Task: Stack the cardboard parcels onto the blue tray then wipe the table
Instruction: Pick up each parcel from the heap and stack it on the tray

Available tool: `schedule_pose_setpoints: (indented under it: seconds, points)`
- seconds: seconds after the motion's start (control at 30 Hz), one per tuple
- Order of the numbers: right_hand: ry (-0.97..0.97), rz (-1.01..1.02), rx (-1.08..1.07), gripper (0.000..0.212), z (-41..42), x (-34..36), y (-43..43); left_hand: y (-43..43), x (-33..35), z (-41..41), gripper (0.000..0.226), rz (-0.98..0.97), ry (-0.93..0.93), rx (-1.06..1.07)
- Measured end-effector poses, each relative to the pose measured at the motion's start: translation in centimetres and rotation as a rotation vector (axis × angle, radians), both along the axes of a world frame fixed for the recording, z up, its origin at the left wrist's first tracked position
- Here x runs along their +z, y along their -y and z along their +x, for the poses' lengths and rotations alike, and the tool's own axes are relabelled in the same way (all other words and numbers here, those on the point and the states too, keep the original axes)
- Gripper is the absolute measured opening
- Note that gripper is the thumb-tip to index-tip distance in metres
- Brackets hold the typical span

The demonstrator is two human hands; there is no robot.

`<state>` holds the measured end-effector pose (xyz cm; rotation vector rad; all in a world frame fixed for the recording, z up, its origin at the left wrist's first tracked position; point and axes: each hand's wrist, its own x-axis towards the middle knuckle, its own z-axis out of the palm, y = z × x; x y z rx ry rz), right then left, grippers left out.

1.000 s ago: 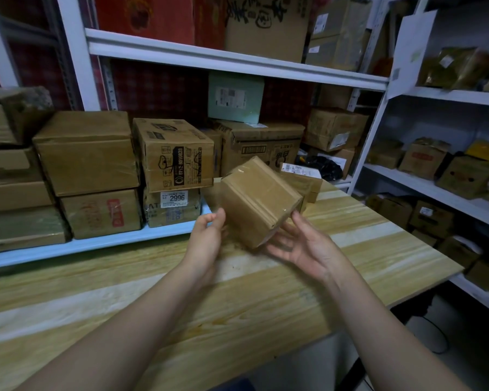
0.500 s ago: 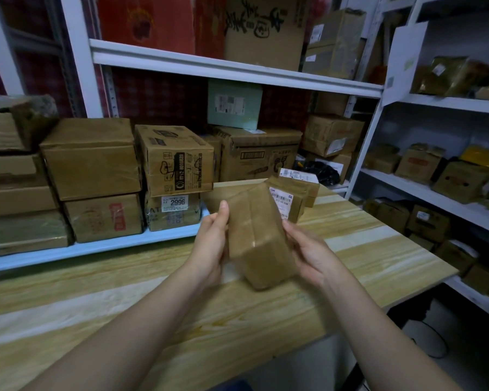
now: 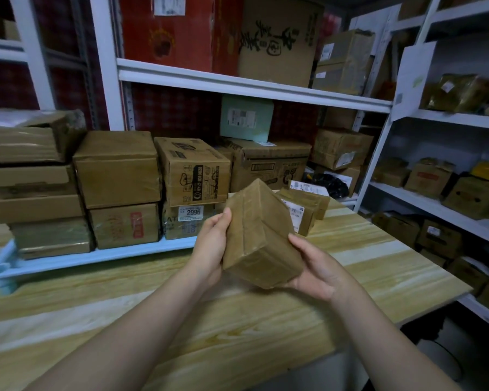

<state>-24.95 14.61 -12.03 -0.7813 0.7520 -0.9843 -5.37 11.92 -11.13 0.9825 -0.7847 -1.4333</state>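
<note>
I hold a taped brown cardboard parcel [image 3: 259,235] above the wooden table [image 3: 237,328], tilted with one corner up. My left hand [image 3: 212,246] grips its left side, thumb on top. My right hand [image 3: 319,272] cups its lower right end from beneath. The blue tray [image 3: 102,256] lies at the table's back left, carrying stacked cardboard parcels [image 3: 116,167] two high, one marked 2996 [image 3: 194,213]. Two small labelled parcels [image 3: 302,210] rest on the table just behind the held one.
White metal shelving [image 3: 237,83] behind the table holds large cartons. More shelves [image 3: 446,213] with boxes stand to the right. The table's right edge [image 3: 435,309] drops off to the floor, where a dark round base shows.
The parcel was loose and tumbling between my open hands a second ago; both hands have closed on it and turned it end-on, lower and nearer to me.
</note>
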Motion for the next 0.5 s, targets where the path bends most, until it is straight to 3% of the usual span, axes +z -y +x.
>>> schedule_pose_setpoints:
  seconds: [0.1, 0.27, 0.5]
  points:
    - [0.004, 0.017, -0.104, 0.071, 1.4, 1.1, 0.5, 0.3, 0.1, 1.1, 0.037, -0.044, 0.1, 0.003]
    - [-0.022, -0.039, -0.305, 0.057, 3.2, 3.6, 1.1, 0.6, -0.8, 4.0, 0.008, -0.017, 0.666, -0.019]
    - [-0.087, -0.222, -0.366, 0.03, 6.8, 9.5, 2.0, -0.3, -1.2, 8.7, 0.026, -0.067, 1.375, -0.273]
